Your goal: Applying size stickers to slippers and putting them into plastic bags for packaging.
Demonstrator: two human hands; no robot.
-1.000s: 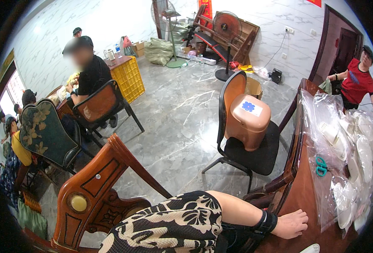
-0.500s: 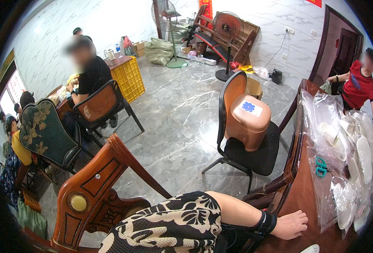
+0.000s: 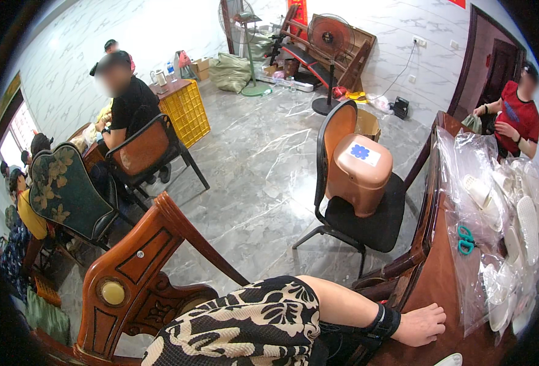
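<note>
- Left hand (image 3: pixel 421 324) lies flat on the brown table (image 3: pixel 431 287), low in view at about 5 o'clock; fingers loosely curled, narrow, holding nothing.
- Black wrist strap (image 3: pixel 386 321) sits just behind that hand; forearm comes in from a black-and-cream patterned sleeve (image 3: pixel 251 329).
- Right hand: not seen in this view, so can't tell its fingers.
- Clear plastic bags (image 3: pixel 474 232) lie on the table at 1 to 2 o'clock of the hand, near it but apart; the bag edge ends just beside the fingertips.
- White moulded pieces (image 3: pixel 525 219) fill the bags, piled toward the right rim.
- Teal-handled scissors (image 3: pixel 465 239) lie at 1 o'clock of the hand, on or under the plastic, can't tell which.
- Small white thing (image 3: pixel 449 360) at the bottom edge, 4 o'clock of the hand, cut off.
- Black chair (image 3: pixel 367 219) at 11 o'clock of the hand, carrying a tan plastic bin (image 3: pixel 358 174) with a blue-and-white sticker.
- Carved wooden chair back (image 3: pixel 141 280) at 9 o'clock, beside the sleeve.
- Person in red (image 3: pixel 516 116) stands at the table's far end, 1 o'clock.
- Person in black (image 3: pixel 129 104) sits at far left, 10 o'clock, near a yellow crate (image 3: pixel 187 110).
- Standing fan (image 3: pixel 329 43) at 12 o'clock by the wall.
</note>
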